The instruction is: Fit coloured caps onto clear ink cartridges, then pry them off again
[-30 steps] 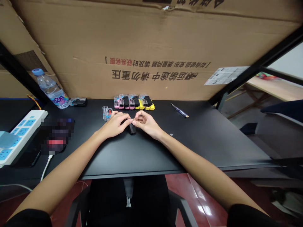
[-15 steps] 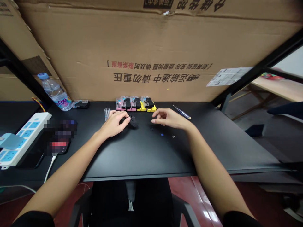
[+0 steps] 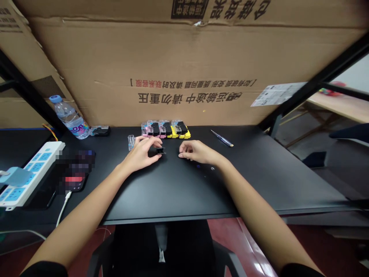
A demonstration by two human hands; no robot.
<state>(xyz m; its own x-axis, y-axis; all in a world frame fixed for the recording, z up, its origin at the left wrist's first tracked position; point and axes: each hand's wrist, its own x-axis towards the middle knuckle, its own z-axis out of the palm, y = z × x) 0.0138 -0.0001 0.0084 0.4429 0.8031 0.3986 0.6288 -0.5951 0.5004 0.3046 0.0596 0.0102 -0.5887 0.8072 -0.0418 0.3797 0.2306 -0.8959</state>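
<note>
Left hand (image 3: 142,154): you're pinching a black part (image 3: 160,151).
Right hand (image 3: 196,151): you're curling it narrowly over the bench (image 3: 173,196), contents unclear.

Black table (image 3: 173,192) with clear piece (image 3: 130,142), screwdriver (image 3: 221,138), bottle (image 3: 70,118)

- Apparently a workshop-style bench spot, indoors.
- Black desk (image 3: 138,200), with a screwdriver (image 3: 221,138), black part (image 3: 159,151), tiny bits (image 3: 212,168) and a row of plastic units (image 3: 165,129).
- Cardboard (image 3: 178,57) backing, metal frame (image 3: 313,81), power strip (image 3: 34,168), armchair (image 3: 99,252), red floor (image 3: 226,231).
</note>
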